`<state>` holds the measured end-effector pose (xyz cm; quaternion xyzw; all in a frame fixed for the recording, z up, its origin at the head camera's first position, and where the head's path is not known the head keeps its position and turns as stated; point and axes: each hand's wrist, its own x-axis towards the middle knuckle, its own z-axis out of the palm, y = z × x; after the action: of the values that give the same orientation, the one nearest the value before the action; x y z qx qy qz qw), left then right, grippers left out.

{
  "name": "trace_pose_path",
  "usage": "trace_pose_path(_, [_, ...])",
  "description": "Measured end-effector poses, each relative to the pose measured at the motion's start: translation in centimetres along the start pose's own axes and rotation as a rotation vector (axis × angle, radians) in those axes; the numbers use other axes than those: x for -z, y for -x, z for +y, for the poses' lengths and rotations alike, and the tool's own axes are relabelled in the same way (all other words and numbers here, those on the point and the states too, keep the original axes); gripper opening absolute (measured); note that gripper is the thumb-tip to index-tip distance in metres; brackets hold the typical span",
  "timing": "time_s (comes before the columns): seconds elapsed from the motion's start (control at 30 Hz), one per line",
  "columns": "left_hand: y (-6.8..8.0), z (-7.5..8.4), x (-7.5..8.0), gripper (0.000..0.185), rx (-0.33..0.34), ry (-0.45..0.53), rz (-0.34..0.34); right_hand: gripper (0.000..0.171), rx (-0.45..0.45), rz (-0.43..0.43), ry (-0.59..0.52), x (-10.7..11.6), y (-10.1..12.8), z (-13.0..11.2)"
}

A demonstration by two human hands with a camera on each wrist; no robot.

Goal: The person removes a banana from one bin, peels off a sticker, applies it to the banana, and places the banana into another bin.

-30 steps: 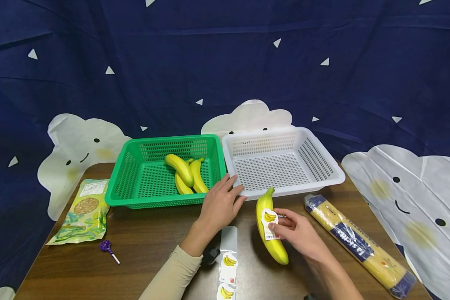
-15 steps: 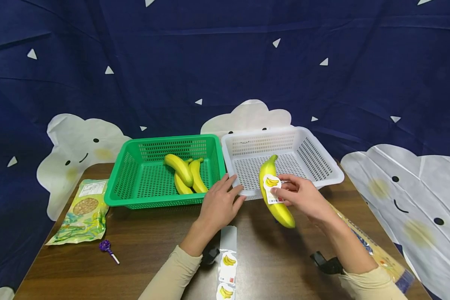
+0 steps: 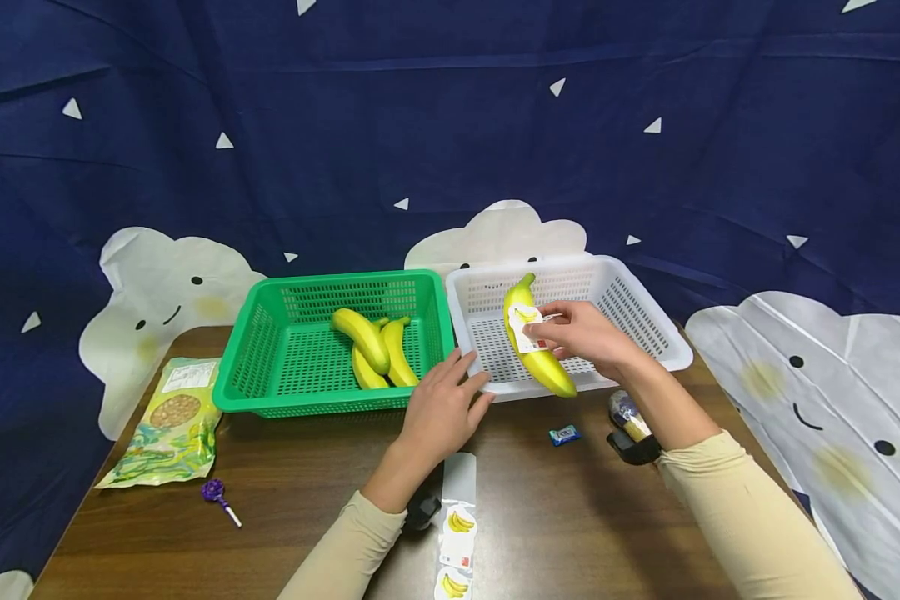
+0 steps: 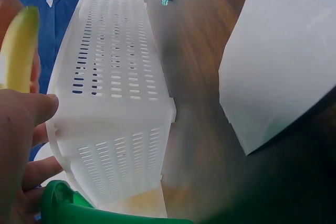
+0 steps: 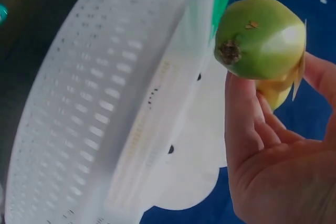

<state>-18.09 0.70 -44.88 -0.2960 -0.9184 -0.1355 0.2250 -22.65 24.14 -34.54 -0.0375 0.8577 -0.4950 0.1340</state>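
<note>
Labelled banana held over white basket

Surface (image 3: 555, 533) carries two baskets side by side: green basket (image 3: 307, 406) with at least three loose bananas (image 3: 362, 340), white basket (image 3: 637, 312) just right of it. Your left hand (image 3: 444, 410) rests where they meet, near side, fingers fairly straight, touching the white rim, holding nothing; use it to steady the basket. Your right hand (image 3: 581, 333) has a narrow grip, pinching the banana (image 3: 543, 367) mid-length. Banana is over the white basket's near side, tilted, stem away from you; rim contact: can't tell. If lowering, get the near end inside the rim first and let go gently. Label (image 3: 520, 327) is under your thumb; its edge seems to stand off the peel in the right wrist view, so press it flat. Label strip (image 3: 459, 533) and candy (image 3: 564, 435) lie nearer you.
</note>
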Motion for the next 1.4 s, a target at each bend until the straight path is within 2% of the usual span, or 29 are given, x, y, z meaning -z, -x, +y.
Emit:
trace_pose_path(0.2, [0.0,0.0,-0.1,0.034,0.001,-0.013,-0.009,0.068,-0.047,-0.015,0.047,0.3,-2.9,-0.6])
trace_pose_path(0.5, [0.0,0.0,-0.1,0.036,0.014,-0.017,-0.032,0.056,-0.127,-0.070,0.094,-0.4,-6.8,-1.1])
trace_pose_path(0.7, [0.0,-0.1,-0.1,0.037,0.029,-0.007,-0.037,0.033,-0.183,-0.125,0.203,-1.4,-8.7,-1.1])
trace_pose_path(0.83, [-0.1,-0.1,-0.1,0.038,0.030,-0.005,-0.027,0.025,-0.232,-0.138,0.262,-2.0,-9.5,-1.0])
trace_pose_path(1.1, [-0.1,-0.1,-0.2,0.036,0.007,-0.005,0.002,0.030,-0.352,-0.180,0.314,-2.7,-11.7,-0.3])
trace_pose_path(1.4, [-0.1,-0.2,-0.2,0.037,0.030,0.014,-0.003,0.033,-0.384,-0.228,0.347,-3.5,-13.1,-0.3])
